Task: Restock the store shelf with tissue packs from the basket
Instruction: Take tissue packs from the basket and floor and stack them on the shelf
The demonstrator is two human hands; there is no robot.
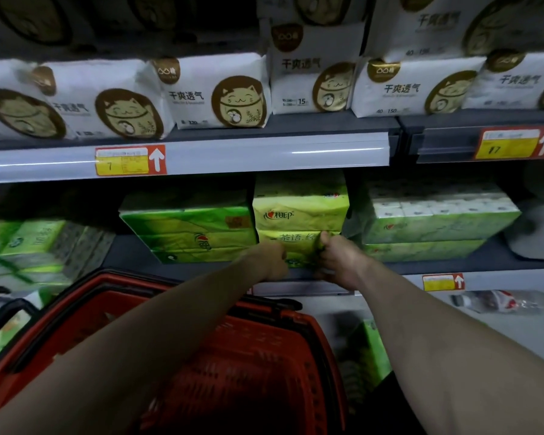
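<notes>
Squaring a tissue pack (300,211) into its shelf (500,257) slot

Pinching its lower front with the right hand (338,262), thumb above; curling the left hand (274,259) against it, grip unclear. Probably nudging it flush with neighbours, leaving the basket (57,318) below the wrists.

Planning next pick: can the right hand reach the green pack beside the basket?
Likely yes: the green pack lies uncovered beside the red basket, below the right hand, which must first release the yellow-green pack.

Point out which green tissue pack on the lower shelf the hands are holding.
The tall middle pack: left hand and right hand grip its bottom edge.
</notes>
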